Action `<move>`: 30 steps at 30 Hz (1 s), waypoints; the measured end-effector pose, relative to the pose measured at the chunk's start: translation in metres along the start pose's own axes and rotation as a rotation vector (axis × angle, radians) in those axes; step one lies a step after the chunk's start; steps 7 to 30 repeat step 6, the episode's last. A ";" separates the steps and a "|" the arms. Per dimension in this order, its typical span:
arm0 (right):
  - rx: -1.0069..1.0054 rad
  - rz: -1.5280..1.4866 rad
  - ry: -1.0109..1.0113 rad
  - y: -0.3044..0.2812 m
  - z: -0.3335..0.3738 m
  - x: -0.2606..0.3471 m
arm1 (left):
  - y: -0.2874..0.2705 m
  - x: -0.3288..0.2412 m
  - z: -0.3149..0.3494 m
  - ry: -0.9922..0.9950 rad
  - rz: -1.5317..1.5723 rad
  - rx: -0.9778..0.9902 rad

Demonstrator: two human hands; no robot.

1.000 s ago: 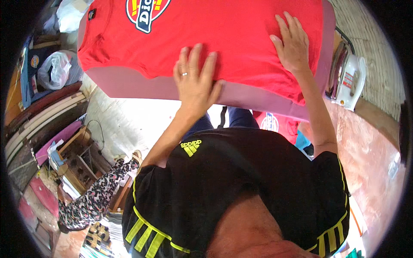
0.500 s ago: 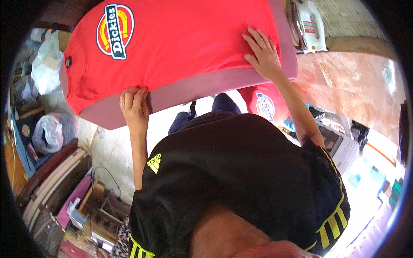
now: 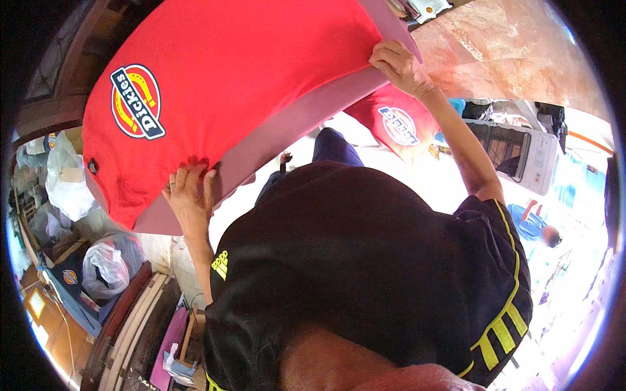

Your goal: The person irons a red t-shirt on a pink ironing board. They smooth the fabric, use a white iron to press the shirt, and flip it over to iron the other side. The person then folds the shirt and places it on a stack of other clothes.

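A red T-shirt (image 3: pixel 248 78) with a round horseshoe emblem (image 3: pixel 137 102) lies spread over a mauve padded board (image 3: pixel 287 127). My left hand (image 3: pixel 191 195) is at its near edge on the left, fingers bent and gathering the cloth into small folds. At the near right corner, my right hand (image 3: pixel 401 68) has its fingers curled over the shirt's edge. Both thumbs are close to the cloth, and the fingertips are partly hidden. A second red shirt (image 3: pixel 394 120) with a similar emblem is lower down, beyond the board's near edge.
Part of a white iron (image 3: pixel 429 8) shows beyond the board's right end. A reddish worn surface (image 3: pixel 495 52) lies to the right, above a pale appliance with a grille (image 3: pixel 538 159). Plastic bags (image 3: pixel 107 267) and stacked boards (image 3: pixel 134 319) fill the left. Another person (image 3: pixel 529 221) is far right.
My right hand has gone from lying flat on the shirt to curling over its edge. My left hand has shifted left and nearer. Shirt, board and iron appear turned and shifted in view.
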State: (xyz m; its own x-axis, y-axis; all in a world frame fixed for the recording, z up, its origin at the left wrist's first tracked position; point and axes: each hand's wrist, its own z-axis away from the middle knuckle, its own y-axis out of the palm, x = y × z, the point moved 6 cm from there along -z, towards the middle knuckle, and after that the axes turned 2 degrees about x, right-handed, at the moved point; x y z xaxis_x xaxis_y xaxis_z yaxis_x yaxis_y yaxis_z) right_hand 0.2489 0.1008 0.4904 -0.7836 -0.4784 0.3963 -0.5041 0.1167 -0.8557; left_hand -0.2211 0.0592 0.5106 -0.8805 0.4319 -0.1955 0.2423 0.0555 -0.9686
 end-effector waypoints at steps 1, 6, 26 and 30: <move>0.034 -0.049 0.026 -0.003 -0.008 0.003 | -0.008 -0.006 -0.009 -0.001 0.000 0.072; -0.306 0.105 -0.010 0.020 -0.086 0.039 | 0.001 -0.041 -0.099 0.155 0.110 -0.176; -0.306 0.105 -0.010 0.020 -0.086 0.039 | 0.001 -0.041 -0.099 0.155 0.110 -0.176; -0.306 0.105 -0.010 0.020 -0.086 0.039 | 0.001 -0.041 -0.099 0.155 0.110 -0.176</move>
